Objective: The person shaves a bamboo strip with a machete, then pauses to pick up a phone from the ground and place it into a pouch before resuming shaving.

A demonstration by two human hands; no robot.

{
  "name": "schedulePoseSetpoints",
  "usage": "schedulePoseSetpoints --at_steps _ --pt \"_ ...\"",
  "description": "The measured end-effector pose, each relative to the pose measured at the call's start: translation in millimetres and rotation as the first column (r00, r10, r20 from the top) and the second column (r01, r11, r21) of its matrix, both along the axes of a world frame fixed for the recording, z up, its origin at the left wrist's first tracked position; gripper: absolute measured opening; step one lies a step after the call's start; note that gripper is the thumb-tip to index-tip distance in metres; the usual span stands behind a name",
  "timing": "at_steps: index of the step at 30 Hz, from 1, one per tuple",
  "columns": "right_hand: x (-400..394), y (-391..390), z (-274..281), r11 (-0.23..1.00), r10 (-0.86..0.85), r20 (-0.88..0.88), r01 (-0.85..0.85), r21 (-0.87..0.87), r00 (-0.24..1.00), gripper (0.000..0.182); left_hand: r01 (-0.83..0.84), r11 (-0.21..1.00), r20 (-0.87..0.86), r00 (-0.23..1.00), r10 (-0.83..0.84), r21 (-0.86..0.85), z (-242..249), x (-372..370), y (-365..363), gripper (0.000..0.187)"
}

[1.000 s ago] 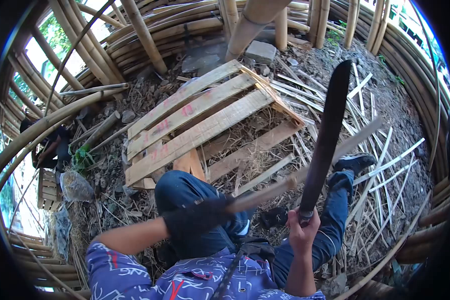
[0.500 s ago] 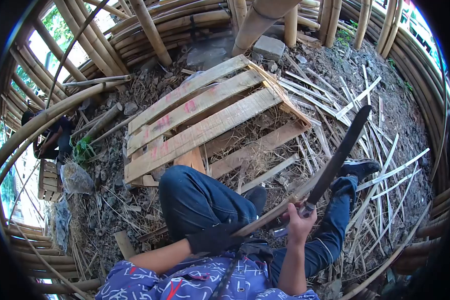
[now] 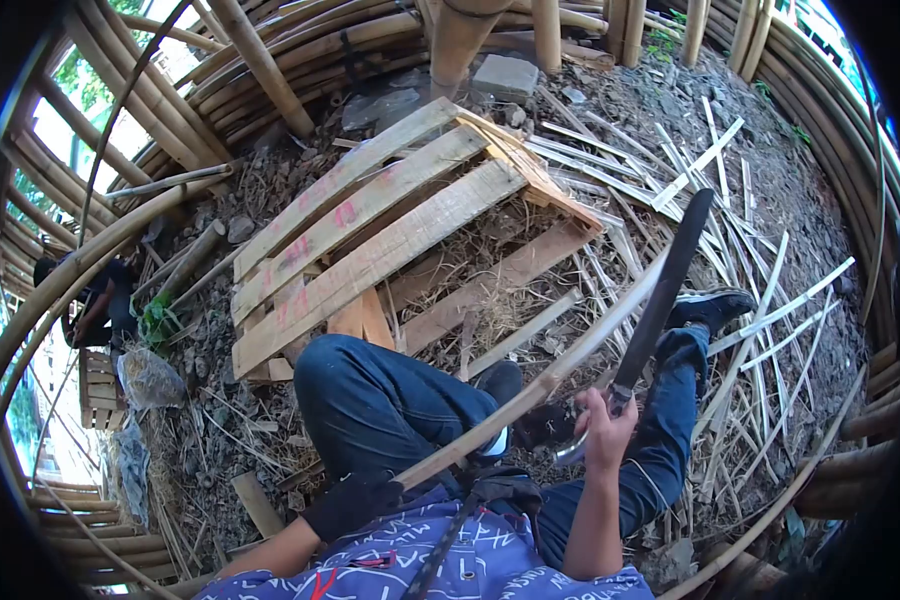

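Note:
My left hand, in a black glove, is closed around the near end of a long bamboo strip. The strip slants up and away to the right across my lap, its far end beside the blade. In my bare right hand is the handle of a machete. Its long dark blade points up and forward, overlapping the strip's upper part in this view. My bent knee is below the strip on the left, and my other leg stretches out right.
A slatted wooden pallet lies in front of my legs. Pale split strips are scattered on the right. Bamboo poles surround the ground. Another person sits at the far left beside a wooden crate.
My left hand has moved left and toward me, drawing the bamboo strip along, so more of it shows. The machete stays in my right hand, slightly lower. The view has shifted a little.

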State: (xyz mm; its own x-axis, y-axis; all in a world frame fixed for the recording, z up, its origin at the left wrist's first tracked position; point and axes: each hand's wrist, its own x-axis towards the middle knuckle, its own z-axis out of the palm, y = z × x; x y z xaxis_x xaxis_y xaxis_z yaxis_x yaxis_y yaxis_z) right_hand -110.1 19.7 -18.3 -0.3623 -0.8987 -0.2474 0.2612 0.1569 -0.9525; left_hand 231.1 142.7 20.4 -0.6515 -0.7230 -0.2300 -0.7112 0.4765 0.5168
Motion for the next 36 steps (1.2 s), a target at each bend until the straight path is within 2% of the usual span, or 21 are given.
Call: schedulePoseSetpoints --at_steps 1,2,3,5,8,11,12,13,15,17,19,21,23,25,27,28,30,31,33,34,36 --pt "-0.7 8.4 -10.4 1.0 0.012 0.007 -0.012 0.0 1.0 0.015 -0.228 0.952 -0.007 0.972 0.234 0.206 1.9 2.3 4.6 0.026" --pt "-0.9 14.8 -20.4 0.999 0.045 0.029 -0.045 0.009 0.999 0.012 -0.426 0.814 0.028 0.891 0.453 0.395 3.8 2.9 4.8 0.03" --pt "-0.7 18.9 -27.7 0.997 0.075 0.049 -0.077 0.021 0.996 0.01 -0.435 0.811 0.031 0.887 0.461 0.391 6.3 0.3 3.6 0.03" --pt "9.2 29.6 -26.6 0.996 0.063 0.093 -0.069 0.055 0.994 0.006 -0.644 0.606 0.219 0.748 0.627 0.467 35.4 -24.2 -17.9 0.038" --pt "18.2 47.5 -30.2 0.995 0.058 0.025 -0.059 0.078 0.998 0.008 -0.674 0.553 0.178 0.698 0.693 0.489 18.9 -25.8 -18.8 0.041" --pt "25.5 60.0 -25.7 0.996 0.037 -0.123 -0.027 0.087 0.992 0.016 -0.629 0.628 0.191 0.759 0.622 0.458 7.7 -22.4 -17.1 0.042" --pt "24.9 63.9 -38.2 0.998 0.04 -0.223 -0.03 0.051 0.974 0.025 -0.479 0.821 0.097 0.875 0.474 0.31 -1.1 -15.7 -12.4 0.037" --pt "24.9 66.4 -40.1 0.998 0.04 -0.225 -0.027 0.06 0.974 0.025 -0.476 0.82 0.1 0.877 0.471 0.318 -3.8 -13.0 -10.7 0.037" --pt "30.1 65.3 -34.2 0.995 0.031 -0.338 -0.061 -0.077 0.941 0.035 -0.285 0.946 0.112 0.956 0.269 0.156 -3.0 -12.3 -11.8 0.032" --pt "31.0 67.2 -33.9 0.995 0.023 -0.362 -0.055 -0.078 0.932 0.04 -0.279 0.949 0.099 0.959 0.267 0.148 -7.3 -11.0 -10.3 0.028" --pt "30.7 65.7 -24.9 0.987 0.087 -0.525 -0.145 -0.07 0.846 0.039 -0.274 0.952 0.088 0.961 0.263 0.135 -11.2 -8.4 -9.1 0.025" --pt "31.6 65.8 -27.2 0.984 0.089 -0.545 -0.159 -0.083 0.834 0.038 -0.175 0.984 0.064 0.982 0.175 -0.005 -14.1 -6.3 -7.2 0.02" --pt "34.2 66.6 -23.8 0.965 0.113 -0.618 -0.233 -0.118 0.778 0.037 -0.152 0.986 0.098 0.983 0.158 -0.064 -16.1 -6.7 -5.0 0.019" --pt "39.0 68.3 -22.2 0.965 0.093 -0.654 -0.23 -0.128 0.751 0.037 -0.124 0.984 0.134 0.981 0.141 -0.125 -17.9 -6.8 -4.9 0.017" --pt "41.9 72.1 -26.0 0.951 0.082 -0.697 -0.265 -0.159 0.712 0.039 -0.159 0.976 0.01 0.987 0.163 -0.148 -18.5 -7.2 -6.4 0.023" --pt "42.9 74.4 -29.6 0.95 0.075 -0.713 -0.267 -0.162 0.697 0.04 -0.159 0.977 0.013 0.987 0.162 -0.145 -16.8 -8.9 -6.1 0.023" --pt "43.7 76.0 -32.1 0.945 0.053 -0.729 -0.271 -0.185 0.682 0.042 -0.435 0.879 -0.043 0.892 0.45 0.194 -12.5 -13.1 -4.1 0.024" --pt "43.8 77.1 -33.2 0.938 0.03 -0.745 -0.277 -0.209 0.666 0.043 -0.435 0.878 -0.04 0.892 0.451 0.2 -16.5 -11.0 -2.3 0.024" --pt "39.5 79.0 -37.3 0.931 0.041 -0.758 -0.3 -0.207 0.651 0.045 -0.191 0.969 0.047 0.979 0.2 -0.154 -25.8 -6.3 -0.4 0.02" --pt "36.2 79.3 -39.2 0.923 0.047 -0.77 -0.323 -0.211 0.637 0.047 -0.192 0.97 0.047 0.978 0.201 -0.15 -26.5 -6.2 2.0 0.02" --pt "29.1 77.6 -41.7 0.913 0.029 -0.797 -0.341 -0.225 0.603 0.05 -0.14 0.955 0.216 0.956 0.199 -0.26 -19.7 -12.4 2.8 0.026"
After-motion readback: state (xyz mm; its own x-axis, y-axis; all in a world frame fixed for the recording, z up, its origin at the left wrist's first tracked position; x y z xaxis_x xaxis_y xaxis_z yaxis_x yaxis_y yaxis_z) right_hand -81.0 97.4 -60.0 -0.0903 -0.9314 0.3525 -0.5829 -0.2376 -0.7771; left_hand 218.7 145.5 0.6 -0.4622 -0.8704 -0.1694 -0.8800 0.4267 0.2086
